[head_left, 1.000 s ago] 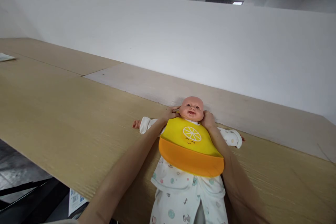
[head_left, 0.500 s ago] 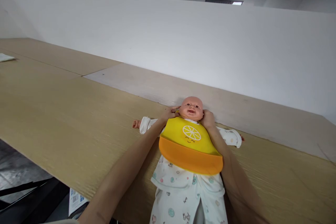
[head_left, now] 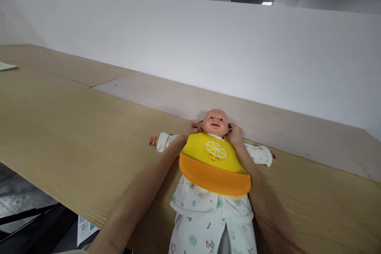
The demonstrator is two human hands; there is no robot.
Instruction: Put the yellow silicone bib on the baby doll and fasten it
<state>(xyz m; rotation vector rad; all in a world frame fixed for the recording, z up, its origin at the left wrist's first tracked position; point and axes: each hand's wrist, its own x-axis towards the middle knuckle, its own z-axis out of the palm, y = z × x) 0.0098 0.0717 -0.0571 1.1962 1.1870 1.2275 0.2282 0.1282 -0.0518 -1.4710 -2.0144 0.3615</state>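
Note:
A baby doll lies on its back with both arms spread, dressed in a white patterned outfit. Over its chest is a yellow bib with a white citrus slice and a smiling face; an orange catch pocket forms its lower edge. My left hand is closed beside the doll's neck, with a bit of the yellow neck strap showing at its fingers. On the other side, my right hand curls in by the doll's ear, closed at the bib's neck band. Its fingertips are partly hidden behind the head.
The doll rests on a wooden table, with a white wall behind it. A white item lies at the far left. Below the table's front edge are a dark object and a printed sheet.
The view has shifted very slightly. Both hands remain at the doll's neck, with only small finger movement; the doll and bib look the same.

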